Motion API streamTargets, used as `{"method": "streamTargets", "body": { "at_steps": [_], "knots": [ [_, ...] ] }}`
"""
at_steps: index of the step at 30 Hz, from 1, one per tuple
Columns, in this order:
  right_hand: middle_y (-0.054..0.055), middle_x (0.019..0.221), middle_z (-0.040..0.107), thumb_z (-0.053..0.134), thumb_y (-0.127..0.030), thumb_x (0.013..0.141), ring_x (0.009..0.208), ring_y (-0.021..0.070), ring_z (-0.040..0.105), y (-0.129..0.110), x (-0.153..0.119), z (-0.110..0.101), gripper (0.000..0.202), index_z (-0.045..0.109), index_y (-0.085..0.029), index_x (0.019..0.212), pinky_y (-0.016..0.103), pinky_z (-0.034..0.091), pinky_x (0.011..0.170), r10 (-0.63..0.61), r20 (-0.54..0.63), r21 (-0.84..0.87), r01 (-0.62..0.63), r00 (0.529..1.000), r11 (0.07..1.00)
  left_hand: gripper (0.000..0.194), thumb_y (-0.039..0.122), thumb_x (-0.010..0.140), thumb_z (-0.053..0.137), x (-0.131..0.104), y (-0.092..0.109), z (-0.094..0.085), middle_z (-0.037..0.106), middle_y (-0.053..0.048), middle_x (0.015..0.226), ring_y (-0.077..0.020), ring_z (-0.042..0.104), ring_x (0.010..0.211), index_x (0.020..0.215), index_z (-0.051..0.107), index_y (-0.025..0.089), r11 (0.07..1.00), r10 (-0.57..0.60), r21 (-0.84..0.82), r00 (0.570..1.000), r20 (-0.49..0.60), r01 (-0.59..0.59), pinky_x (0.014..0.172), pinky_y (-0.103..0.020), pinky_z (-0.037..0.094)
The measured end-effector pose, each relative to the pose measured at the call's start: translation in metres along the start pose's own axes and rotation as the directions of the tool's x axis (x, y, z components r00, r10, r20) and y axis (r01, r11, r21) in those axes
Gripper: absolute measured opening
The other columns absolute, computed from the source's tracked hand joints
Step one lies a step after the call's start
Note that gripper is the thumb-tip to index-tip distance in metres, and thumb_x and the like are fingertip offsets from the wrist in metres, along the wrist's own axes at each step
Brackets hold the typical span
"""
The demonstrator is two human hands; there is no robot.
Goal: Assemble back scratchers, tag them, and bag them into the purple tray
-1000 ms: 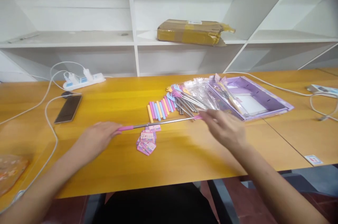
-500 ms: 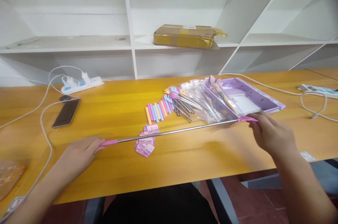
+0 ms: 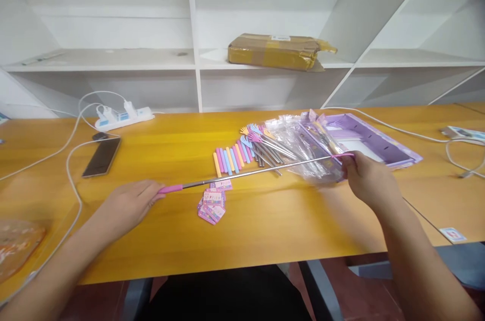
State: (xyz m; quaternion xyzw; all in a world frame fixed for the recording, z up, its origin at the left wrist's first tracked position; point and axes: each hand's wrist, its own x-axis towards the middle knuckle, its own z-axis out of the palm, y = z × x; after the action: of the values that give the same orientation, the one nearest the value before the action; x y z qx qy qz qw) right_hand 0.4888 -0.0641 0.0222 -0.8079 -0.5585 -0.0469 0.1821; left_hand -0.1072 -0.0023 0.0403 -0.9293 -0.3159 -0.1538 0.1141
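From far off I watch the big desk (image 3: pixel 265 240). The purple box (image 3: pixel 379 138) sits on its right side, next to crinkly clear bags (image 3: pixel 288 134). One metal stick (image 3: pixel 257 172) is long and stretched above the desk: my left hand (image 3: pixel 132 205) grips its pink handle, my right hand (image 3: pixel 367 177) pinches its other pink end. The other sticks (image 3: pixel 275 149) look short and untouched. The colored tubes (image 3: pixel 229 159) and little cards (image 3: pixel 213 205) lie loose too.

The extended rod (image 3: pixel 261 171) bars the middle, leaving near tabletop (image 3: pixel 273 240) open (cards (image 3: pixel 213 198) aside)
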Motion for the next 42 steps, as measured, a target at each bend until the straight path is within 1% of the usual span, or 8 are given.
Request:
{"method": "streamTargets", "body": {
  "at_steps": [4,8,15,20,28,35,39,42],
  "knots": [
    [0.009,0.079,0.069,0.039,-0.04,0.105,0.07,0.0228,0.06,-0.034,-0.003,0.01,0.029,0.059,-0.021,0.097,0.031,0.035,0.065,-0.096,0.063,0.073,0.092,0.993,0.993,0.03,0.034,0.111,0.042,0.013,0.014,0.007,0.062,0.0,0.073,-0.0162,0.058,0.061,0.09,0.058,0.02,1.0,0.019,-0.022,1.0,-0.008,-0.019,0.061,-0.029,0.04],
    [0.008,0.072,0.066,0.038,-0.036,0.106,0.062,0.0221,0.057,-0.101,-0.019,0.026,0.029,0.06,-0.019,0.101,0.029,0.028,0.06,-0.259,0.022,0.021,0.259,0.966,0.966,0.033,0.035,0.112,0.036,0.035,0.036,0.019,0.066,-0.001,0.075,-0.0164,0.059,0.06,0.097,0.062,0.019,0.995,-0.04,-0.088,0.999,-0.027,0.037,0.058,-0.029,0.04],
    [0.006,0.068,0.06,0.036,-0.015,0.102,0.049,0.0146,0.04,-0.19,-0.054,0.03,0.025,0.056,-0.017,0.088,0.031,0.013,0.055,-0.642,-0.178,-0.151,0.624,0.746,0.767,0.044,0.035,0.113,0.027,0.058,0.055,0.028,0.073,-0.004,0.082,-0.0185,0.068,0.069,0.118,0.067,0.018,0.97,-0.129,-0.194,0.987,0.097,0.146,0.062,-0.029,0.047],
    [0.003,0.064,0.055,0.038,-0.009,0.097,0.046,0.0119,0.031,-0.192,-0.059,0.019,0.022,0.054,-0.018,0.085,0.03,0.012,0.053,-0.719,-0.236,-0.239,0.679,0.653,0.695,0.047,0.04,0.113,0.027,0.055,0.047,0.025,0.075,-0.005,0.089,-0.0179,0.069,0.072,0.125,0.068,0.021,0.951,-0.142,-0.264,0.985,0.1,0.163,0.066,-0.028,0.049],
    [0.003,0.064,0.054,0.039,-0.007,0.099,0.046,0.0123,0.03,-0.186,-0.07,0.026,0.023,0.055,-0.017,0.085,0.031,0.012,0.052,-0.737,-0.159,-0.259,0.692,0.657,0.674,0.047,0.042,0.113,0.026,0.054,0.049,0.033,0.074,-0.007,0.089,-0.0193,0.068,0.075,0.111,0.068,0.02,0.957,-0.1,-0.253,0.981,0.164,0.14,0.069,-0.029,0.05],
    [0.002,0.074,0.059,0.046,-0.018,0.105,0.06,0.0133,0.047,-0.187,-0.071,0.013,0.023,0.059,-0.018,0.085,0.032,0.024,0.057,-0.85,-0.106,-0.127,0.841,0.515,0.526,0.041,0.046,0.111,0.035,0.042,0.05,0.019,0.071,-0.005,0.087,-0.0209,0.067,0.075,0.097,0.063,0.02,0.963,-0.111,-0.196,0.937,0.33,0.184,0.066,-0.031,0.047],
    [0.003,0.08,0.06,0.047,-0.008,0.102,0.063,0.0149,0.048,-0.192,-0.072,0.012,0.019,0.062,-0.017,0.093,0.032,0.028,0.061,-0.91,-0.037,-0.089,0.906,0.412,0.414,0.036,0.045,0.108,0.045,0.04,0.068,0.023,0.07,-0.008,0.085,-0.0234,0.067,0.076,0.093,0.062,0.018,0.989,-0.125,-0.048,0.954,0.274,0.143,0.066,-0.033,0.047],
    [0.003,0.083,0.062,0.048,-0.008,0.103,0.067,0.0155,0.051,-0.194,-0.073,0.018,0.019,0.064,-0.016,0.095,0.032,0.032,0.064,-0.912,-0.046,-0.056,0.911,0.407,0.409,0.031,0.035,0.108,0.045,0.04,0.075,0.032,0.07,-0.007,0.078,-0.0224,0.068,0.072,0.088,0.062,0.018,0.988,-0.154,0.025,0.954,0.257,0.153,0.062,-0.03,0.045]
  ]
}}
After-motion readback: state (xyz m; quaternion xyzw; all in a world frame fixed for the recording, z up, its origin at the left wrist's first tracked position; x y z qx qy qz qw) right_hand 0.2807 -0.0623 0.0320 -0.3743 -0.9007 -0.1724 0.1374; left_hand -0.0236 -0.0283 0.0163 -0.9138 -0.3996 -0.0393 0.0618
